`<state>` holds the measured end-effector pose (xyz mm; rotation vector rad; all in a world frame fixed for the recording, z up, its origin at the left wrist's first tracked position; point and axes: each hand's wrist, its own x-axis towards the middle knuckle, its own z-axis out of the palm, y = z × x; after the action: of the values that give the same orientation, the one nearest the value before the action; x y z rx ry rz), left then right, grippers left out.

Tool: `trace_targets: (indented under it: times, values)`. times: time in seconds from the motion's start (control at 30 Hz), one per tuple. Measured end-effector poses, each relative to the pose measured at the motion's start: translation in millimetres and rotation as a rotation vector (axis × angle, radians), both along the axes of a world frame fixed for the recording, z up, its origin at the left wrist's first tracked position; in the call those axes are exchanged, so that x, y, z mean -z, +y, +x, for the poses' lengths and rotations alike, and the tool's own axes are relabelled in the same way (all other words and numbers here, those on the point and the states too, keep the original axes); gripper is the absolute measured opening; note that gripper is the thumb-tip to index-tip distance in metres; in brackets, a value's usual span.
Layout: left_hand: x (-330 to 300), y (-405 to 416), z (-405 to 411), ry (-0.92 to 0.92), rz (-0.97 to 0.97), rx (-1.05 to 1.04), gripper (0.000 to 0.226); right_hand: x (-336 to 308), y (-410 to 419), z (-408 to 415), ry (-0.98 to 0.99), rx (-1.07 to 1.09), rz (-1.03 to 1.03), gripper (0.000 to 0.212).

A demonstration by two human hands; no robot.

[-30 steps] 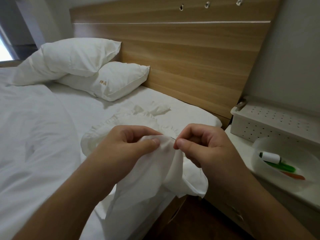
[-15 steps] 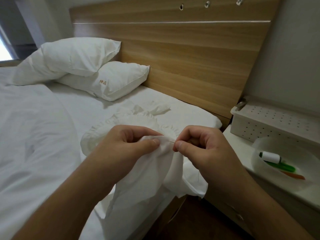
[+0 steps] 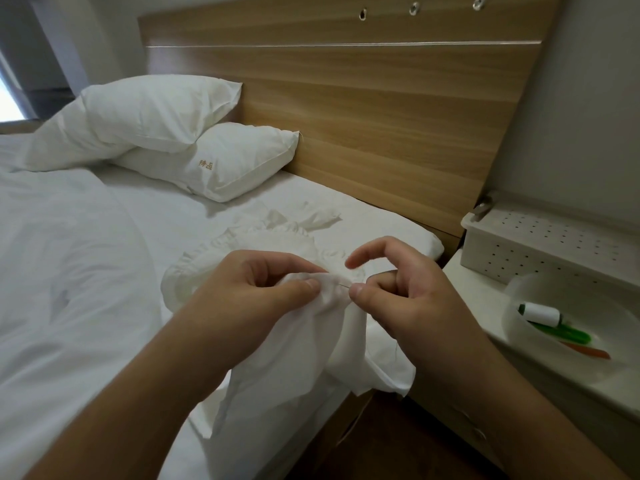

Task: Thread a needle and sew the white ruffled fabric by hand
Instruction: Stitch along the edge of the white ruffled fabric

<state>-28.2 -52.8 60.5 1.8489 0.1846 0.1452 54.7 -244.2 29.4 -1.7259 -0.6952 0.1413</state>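
While the left hand (image 3: 256, 292) pinches a bunched edge of the fabric (image 3: 294, 358) between thumb and curled fingers, a thin needle (image 3: 343, 285) pokes out of that edge, its long axis nearly level, running from 9 to 3 o'clock toward the right hand (image 3: 398, 292). That hand's thumb tip touches the needle's end with a curled finger behind it; its forefinger is lifted and hooked at 12 o'clock. Fabric drapes down off the bed (image 3: 86, 306), ruffles lying at 12 o'clock. At 3 o'clock, a bowl (image 3: 519, 306) holds a spool (image 3: 542, 313).
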Motion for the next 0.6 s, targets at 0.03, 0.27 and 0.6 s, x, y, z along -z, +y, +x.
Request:
trace_targets:
  times: [0.03, 0.27, 0.6]
  values:
    - [0.3, 0.1, 0.2, -0.001, -0.002, 0.002, 0.022, 0.0, -0.6, -0.2, 0.009, -0.016, 0.005, 0.022]
    - [2.1, -0.2, 0.2, -0.036, 0.054, 0.022, 0.024, 0.7, 2.1, 1.0, 0.043, -0.037, -0.007, 0.011]
    - [7.4, -3.0, 2.6, -0.180, 0.389, -0.012, 0.018, 8.4, 4.4, 0.2, -0.045, 0.071, -0.036, 0.012]
